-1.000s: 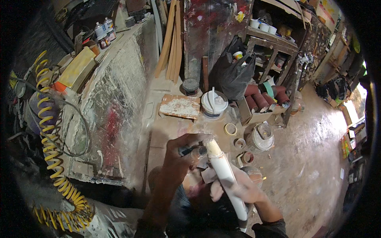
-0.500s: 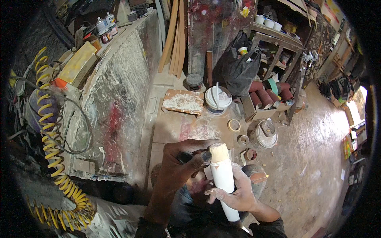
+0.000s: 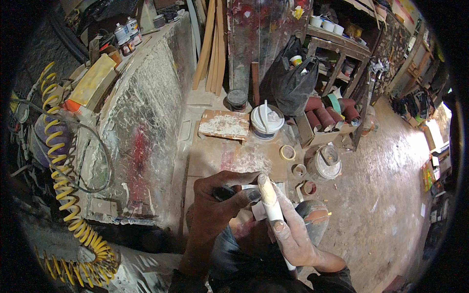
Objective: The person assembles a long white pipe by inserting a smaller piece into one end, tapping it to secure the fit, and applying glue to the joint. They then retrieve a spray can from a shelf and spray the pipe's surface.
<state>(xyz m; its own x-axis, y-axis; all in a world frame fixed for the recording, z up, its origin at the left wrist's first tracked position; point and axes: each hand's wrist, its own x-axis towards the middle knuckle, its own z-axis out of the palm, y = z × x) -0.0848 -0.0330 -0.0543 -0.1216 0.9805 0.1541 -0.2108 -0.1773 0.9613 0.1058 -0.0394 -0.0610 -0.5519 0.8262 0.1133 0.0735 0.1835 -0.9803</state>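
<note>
A long white bar (image 3: 274,211) with a cream-coloured, rounded bare end stands tilted in front of me, its narrow edge toward me. My right hand (image 3: 293,237) is wrapped round it from the right, thumb on the near side and fingers stretched along the far side. At the cream end, my left hand (image 3: 222,200) is curled, with index fingertip touching the top and thumb close beside the bar. Something pale and thin shows between that thumb and index finger; what it is I cannot make out. The bar's lower part runs down behind my right hand.
On the floor ahead lie a plaster-smeared board (image 3: 223,125), a white bucket (image 3: 267,122), a lidded tub (image 3: 325,163) and tape rolls (image 3: 287,152). A box of sandpaper rolls (image 3: 325,118) stands right. A coiled yellow hose (image 3: 61,171) hangs left, beside a smeared panel (image 3: 141,122).
The white bar has turned from its broad face to its narrow edge. My right hand has shifted its hold, fingers now reaching up along the bar. The left hand stays near the cream end.
</note>
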